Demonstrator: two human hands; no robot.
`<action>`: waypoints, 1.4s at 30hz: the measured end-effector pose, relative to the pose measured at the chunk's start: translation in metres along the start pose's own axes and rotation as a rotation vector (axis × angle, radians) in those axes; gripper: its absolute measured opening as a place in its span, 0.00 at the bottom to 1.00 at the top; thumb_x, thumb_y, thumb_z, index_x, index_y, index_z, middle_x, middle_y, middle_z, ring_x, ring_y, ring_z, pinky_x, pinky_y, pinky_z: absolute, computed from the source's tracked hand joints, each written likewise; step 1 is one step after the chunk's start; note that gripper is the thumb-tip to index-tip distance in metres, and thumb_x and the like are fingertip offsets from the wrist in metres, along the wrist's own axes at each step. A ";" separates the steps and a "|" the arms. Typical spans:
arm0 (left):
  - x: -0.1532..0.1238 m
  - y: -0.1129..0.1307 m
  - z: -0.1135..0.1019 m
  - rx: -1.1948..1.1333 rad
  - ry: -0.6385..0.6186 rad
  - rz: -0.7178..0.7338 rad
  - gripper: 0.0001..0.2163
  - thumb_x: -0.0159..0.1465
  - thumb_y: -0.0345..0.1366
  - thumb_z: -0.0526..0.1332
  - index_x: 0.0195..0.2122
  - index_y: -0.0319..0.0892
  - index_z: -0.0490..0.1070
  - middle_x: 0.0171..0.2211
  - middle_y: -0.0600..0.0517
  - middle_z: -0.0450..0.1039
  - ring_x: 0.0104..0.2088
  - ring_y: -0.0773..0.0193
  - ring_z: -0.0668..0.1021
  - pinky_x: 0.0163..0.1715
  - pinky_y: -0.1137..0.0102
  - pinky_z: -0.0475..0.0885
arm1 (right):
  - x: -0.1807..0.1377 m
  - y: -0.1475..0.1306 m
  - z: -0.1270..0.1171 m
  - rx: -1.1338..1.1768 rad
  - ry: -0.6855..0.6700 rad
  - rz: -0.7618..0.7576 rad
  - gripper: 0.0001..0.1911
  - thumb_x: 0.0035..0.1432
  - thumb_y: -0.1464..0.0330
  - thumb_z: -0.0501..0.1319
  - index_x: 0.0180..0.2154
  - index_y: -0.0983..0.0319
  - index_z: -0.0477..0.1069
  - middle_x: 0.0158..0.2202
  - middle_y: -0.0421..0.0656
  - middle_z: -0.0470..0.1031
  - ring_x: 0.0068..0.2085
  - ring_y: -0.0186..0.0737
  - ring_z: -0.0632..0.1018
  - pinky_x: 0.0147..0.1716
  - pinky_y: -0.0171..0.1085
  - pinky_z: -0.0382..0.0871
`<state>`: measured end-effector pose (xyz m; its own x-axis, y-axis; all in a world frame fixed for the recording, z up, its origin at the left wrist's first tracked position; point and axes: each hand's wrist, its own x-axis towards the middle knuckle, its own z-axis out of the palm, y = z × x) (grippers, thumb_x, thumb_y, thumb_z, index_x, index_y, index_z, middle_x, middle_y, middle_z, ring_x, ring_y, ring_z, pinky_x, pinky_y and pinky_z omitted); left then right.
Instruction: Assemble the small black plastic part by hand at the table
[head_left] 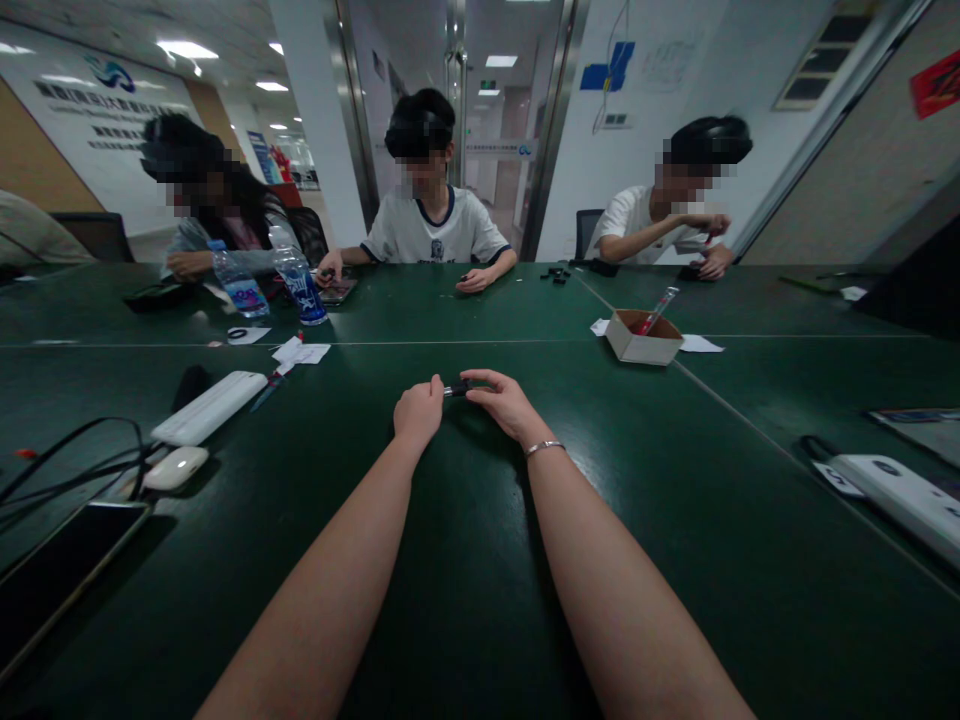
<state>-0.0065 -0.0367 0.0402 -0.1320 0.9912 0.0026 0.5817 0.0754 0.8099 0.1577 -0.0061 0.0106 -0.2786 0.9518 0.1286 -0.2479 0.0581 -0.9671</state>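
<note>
Head view: one slim black-and-clear item (456,390), over the table (465,600), well short of its far edge; my left hand (420,414), grip closed on one end; my right hand (501,402), grip half-curled at the other, hold uncertain.

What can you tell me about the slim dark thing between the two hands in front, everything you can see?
The slim pen-like object looks mostly black, with a paler, shiny, perhaps clear stretch near the left hand; it may be plastic. It lies roughly level, running crosswise over the green table. The left hand grips one end and hides it; the thumb and fingers of the right hand are around the other. Whether it has a cap is too small to tell.
</note>
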 end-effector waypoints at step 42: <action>0.010 -0.012 0.007 -0.181 0.141 0.310 0.12 0.67 0.43 0.55 0.37 0.42 0.72 0.31 0.52 0.74 0.32 0.64 0.75 0.34 0.71 0.68 | 0.000 -0.004 0.001 0.170 0.039 0.020 0.22 0.37 0.67 0.76 0.38 0.60 0.79 0.34 0.39 0.71 0.31 0.32 0.74 0.34 0.34 0.74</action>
<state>-0.0095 -0.0269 0.0267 -0.0885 0.9383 0.3343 0.4615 -0.2588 0.8486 0.1582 -0.0067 0.0150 -0.2499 0.9633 0.0981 -0.3973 -0.0096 -0.9176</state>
